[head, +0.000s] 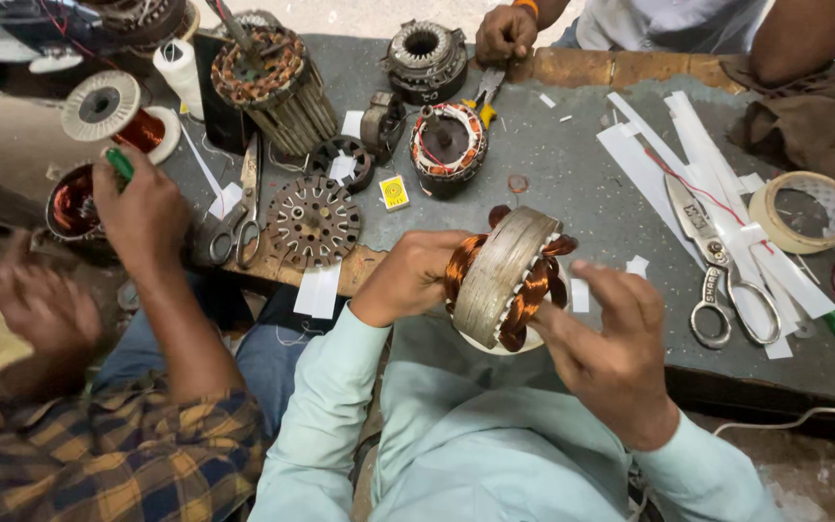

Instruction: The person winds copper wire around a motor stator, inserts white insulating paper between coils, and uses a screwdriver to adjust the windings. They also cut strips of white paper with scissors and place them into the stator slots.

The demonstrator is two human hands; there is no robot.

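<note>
I hold a round motor stator (504, 275) wound with copper wire coils, tilted on edge over my lap at the bench's near edge. My left hand (408, 275) grips its left side, fingers wrapped behind the copper coils. My right hand (611, 338) is at its right lower side, fingers bent and touching the coils and white paper insulation. Light green sleeves cover both my arms.
The grey bench (572, 203) carries other stators (448, 145), a slotted disc (313, 222), scissors (722, 275), white paper strips (669, 145), a tape roll (804, 211) and a copper wire spool (108, 111). A person in a plaid shirt reaches in on the left (142, 213); another person's hand (504, 34) rests at the far edge.
</note>
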